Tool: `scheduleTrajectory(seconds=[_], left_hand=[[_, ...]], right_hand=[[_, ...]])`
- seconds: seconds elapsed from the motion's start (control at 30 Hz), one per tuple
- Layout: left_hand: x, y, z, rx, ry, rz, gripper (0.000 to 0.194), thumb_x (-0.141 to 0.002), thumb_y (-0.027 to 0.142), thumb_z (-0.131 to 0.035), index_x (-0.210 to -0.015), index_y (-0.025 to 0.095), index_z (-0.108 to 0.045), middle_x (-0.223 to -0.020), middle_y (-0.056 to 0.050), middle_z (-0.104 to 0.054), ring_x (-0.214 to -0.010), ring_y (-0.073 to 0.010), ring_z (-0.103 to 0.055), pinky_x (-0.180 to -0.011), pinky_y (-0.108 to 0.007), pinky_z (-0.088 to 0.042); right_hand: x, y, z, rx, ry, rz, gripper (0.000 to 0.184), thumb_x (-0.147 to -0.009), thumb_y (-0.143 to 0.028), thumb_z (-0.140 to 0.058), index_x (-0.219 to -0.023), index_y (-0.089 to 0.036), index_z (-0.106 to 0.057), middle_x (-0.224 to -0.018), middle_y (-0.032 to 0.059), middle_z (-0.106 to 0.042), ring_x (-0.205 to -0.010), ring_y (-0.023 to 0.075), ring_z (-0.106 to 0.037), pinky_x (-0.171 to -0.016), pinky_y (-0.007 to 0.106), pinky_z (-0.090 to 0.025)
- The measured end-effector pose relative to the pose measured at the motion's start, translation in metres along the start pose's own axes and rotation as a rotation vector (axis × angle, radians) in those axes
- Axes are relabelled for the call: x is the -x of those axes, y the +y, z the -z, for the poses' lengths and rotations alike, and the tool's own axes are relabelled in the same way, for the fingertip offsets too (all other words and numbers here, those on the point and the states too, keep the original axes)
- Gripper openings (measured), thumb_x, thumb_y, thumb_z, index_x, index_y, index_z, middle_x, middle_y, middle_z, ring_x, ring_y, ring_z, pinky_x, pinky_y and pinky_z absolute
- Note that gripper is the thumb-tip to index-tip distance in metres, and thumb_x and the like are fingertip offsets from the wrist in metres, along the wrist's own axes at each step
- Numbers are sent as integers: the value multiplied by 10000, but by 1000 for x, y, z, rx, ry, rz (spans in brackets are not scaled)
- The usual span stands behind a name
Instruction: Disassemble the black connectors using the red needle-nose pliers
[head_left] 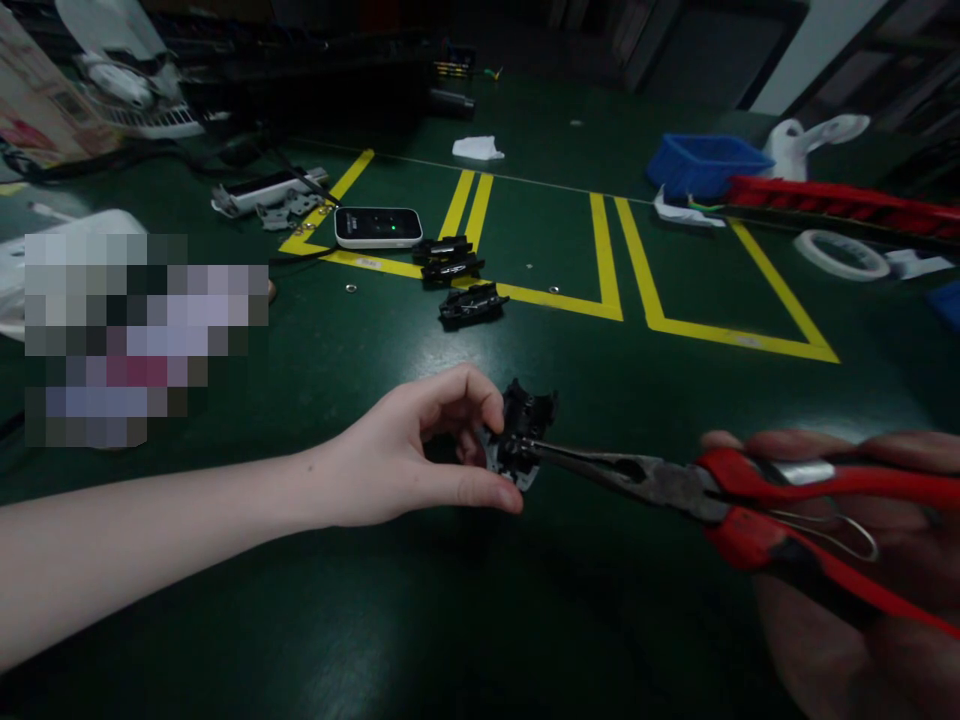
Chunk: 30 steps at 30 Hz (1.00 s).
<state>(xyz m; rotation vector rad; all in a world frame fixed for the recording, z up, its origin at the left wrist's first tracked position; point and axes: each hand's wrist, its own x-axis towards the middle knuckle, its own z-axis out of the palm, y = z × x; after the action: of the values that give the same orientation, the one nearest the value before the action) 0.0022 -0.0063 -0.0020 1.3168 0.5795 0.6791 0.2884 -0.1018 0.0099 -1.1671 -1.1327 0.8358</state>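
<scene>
Between its thumb and fingers, my left hand (420, 450) pinches a small black plastic part (529, 415) with a grey lower edge, held above the green table. My right hand (847, 600) is wrapped round red-handled needle-nose pliers (660, 485). The long tips of the pliers reach into the middle of the black part; whether they grip a tiny piece there I cannot make out. A bent wire spring shows between the handles. Farther off on the table lie several similar black parts (472, 305).
Yellow tape (555, 300) marks boxes on the green table (360, 620). A white device with a black face (379, 227) and grey metal pieces (289, 208) lie at the left. A blue bin (705, 165), a red strip (840, 205) and a tape roll (840, 254) are at the right.
</scene>
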Motion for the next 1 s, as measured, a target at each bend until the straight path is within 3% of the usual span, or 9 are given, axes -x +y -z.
scheduleTrajectory(seconds=[0.23,0.57,0.73,0.87,1.0], left_hand=[[0,2,1,22,-47,-7,396,-813,41,-912,-1013,190,-604,-1043,17,-747,-871,-115,-723,-745,-207,-590],[2,0,0,5,-59,-25,400,-806,19,-916,-1009,192,-617,-986,52,-725,-818,-77,-694,-740,-172,-578],[2,1,1,-18,-47,-38,386,-815,36,-915,-1006,194,-620,-998,50,-725,-833,-78,-699,-749,-168,-579],[2,2,0,-21,-32,-32,380,-815,56,-916,-999,191,-612,-1000,32,-734,-834,-99,-709,-750,-194,-590],[1,2,0,-21,-39,-32,384,-814,58,-913,-1000,190,-604,-1015,14,-746,-855,-121,-725,-745,-211,-594]], right_hand=[[4,1,-4,-31,40,-32,524,-784,-494,-921,-1269,-402,-746,-1254,55,-807,-1173,344,-788,-946,487,-713],[-11,-5,-15,-46,149,-192,490,-586,-556,-1013,-1011,-393,-832,-1077,68,-854,-1070,393,-816,-863,546,-721],[-11,-9,-19,-79,196,-306,484,-555,-602,-1002,-968,-421,-828,-1164,51,-847,-1157,415,-788,-980,641,-671],[-12,-7,-17,-80,239,-331,475,-478,-562,-1031,-875,-402,-825,-1113,46,-854,-1140,411,-794,-956,605,-686],[-15,-2,-8,-104,223,-298,383,-602,-458,-989,-948,-413,-831,-1167,18,-845,-1187,375,-784,-977,562,-691]])
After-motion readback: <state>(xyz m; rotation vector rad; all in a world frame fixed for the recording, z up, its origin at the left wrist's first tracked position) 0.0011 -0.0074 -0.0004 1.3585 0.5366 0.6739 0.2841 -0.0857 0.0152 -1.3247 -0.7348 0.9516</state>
